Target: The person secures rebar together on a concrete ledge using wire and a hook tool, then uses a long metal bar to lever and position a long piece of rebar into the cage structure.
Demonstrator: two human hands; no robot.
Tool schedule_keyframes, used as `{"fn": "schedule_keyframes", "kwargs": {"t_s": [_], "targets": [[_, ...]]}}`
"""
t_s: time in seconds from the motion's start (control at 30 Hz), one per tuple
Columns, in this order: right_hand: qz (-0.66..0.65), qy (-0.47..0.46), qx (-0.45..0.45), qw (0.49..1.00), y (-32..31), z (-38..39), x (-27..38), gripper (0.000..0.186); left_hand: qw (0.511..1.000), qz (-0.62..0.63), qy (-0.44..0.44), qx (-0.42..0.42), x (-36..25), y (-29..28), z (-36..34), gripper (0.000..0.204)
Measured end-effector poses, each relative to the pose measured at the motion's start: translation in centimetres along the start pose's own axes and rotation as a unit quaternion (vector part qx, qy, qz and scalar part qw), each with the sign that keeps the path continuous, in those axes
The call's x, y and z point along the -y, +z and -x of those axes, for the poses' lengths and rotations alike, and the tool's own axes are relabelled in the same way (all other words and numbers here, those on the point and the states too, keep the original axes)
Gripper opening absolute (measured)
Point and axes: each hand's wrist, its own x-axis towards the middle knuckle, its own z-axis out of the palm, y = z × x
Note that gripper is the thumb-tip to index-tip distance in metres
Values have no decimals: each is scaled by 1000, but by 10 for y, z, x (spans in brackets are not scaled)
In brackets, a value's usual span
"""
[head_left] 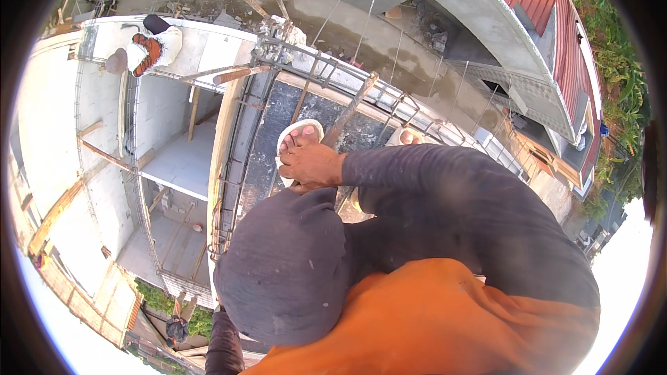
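Observation:
My right hand [314,167], at the end of a dark sleeve [417,167], lies against my foot in a pale sandal [286,137]. Its fingers are curled down beside the foot, and whatever they grip is hidden. Below the hand, my bent knee [281,271] in dark grey cloth blocks the view. Of my left arm only a dark sleeve [224,344] shows at the lower edge; the hand is out of sight. Under my foot is a dark, paint-spotted board [267,139]. Toes of my other foot [408,137] peek out past the right sleeve.
Steel rebar cages [229,160] run along both sides of the board. A wooden pole [351,111] slants beside my foot. Deep open rooms [177,167] drop away on the left. One co-worker [149,48] crouches on the far wall; another person [177,326] is far below.

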Motion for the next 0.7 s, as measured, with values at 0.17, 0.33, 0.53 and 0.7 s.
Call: {"fn": "schedule_keyframes", "kwargs": {"t_s": [0.17, 0.33, 0.53, 0.7], "targets": [[-69, -18, 55, 996, -6, 8, -2, 30, 999, -36, 32, 17, -47, -82, 9, 30], [-11, 49, -6, 999, -54, 7, 3, 47, 997, -77, 30, 9, -135, -170, -32, 31], [-115, 27, -63, 991, -128, -4, 1, 54, 986, -106, -128, 4, -280, -269, -75, 27], [-104, 47, -183, 976, -146, -67, 8, 35, 928, -338, 125, -92, -387, -349, -48, 29]]}}
